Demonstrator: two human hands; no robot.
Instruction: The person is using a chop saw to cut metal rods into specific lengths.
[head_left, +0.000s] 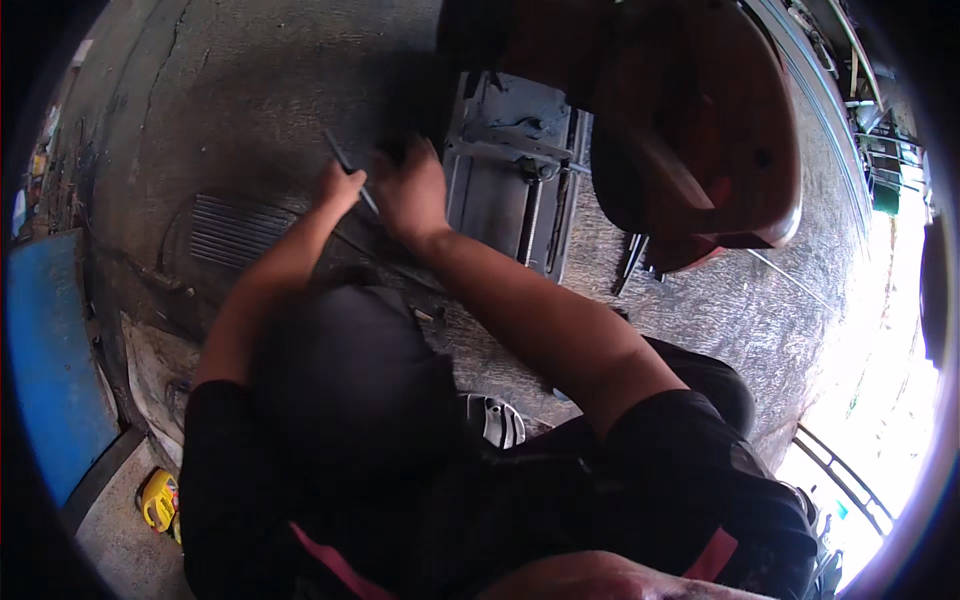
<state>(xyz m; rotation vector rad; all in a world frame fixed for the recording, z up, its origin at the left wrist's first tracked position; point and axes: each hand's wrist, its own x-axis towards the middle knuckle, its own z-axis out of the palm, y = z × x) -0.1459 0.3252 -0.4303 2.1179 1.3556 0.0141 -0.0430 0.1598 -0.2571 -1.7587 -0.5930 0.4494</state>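
My left hand [340, 187] is closed round a thin grey metal bar [343, 152], which slants from upper left down toward my other hand. Close beside it, my right hand [410, 195] is bent, its fingers curled by a dark patch. What they hold is hidden in shadow and blur. Just right of that hand lies the grey metal base [485, 205] of a machine, with a clamp and a long threaded screw [531, 215]. Over its right side rises a large red, rounded machine housing [740, 150].
Left of my hands, a row of thin grey metal strips [235, 230] lies on the rough dark floor [270, 80]. Dark slim tools [630, 262] rest below the red housing. A blue panel [60, 350] stands at far left, near a yellow container [158, 500]. Bright light enters at right.
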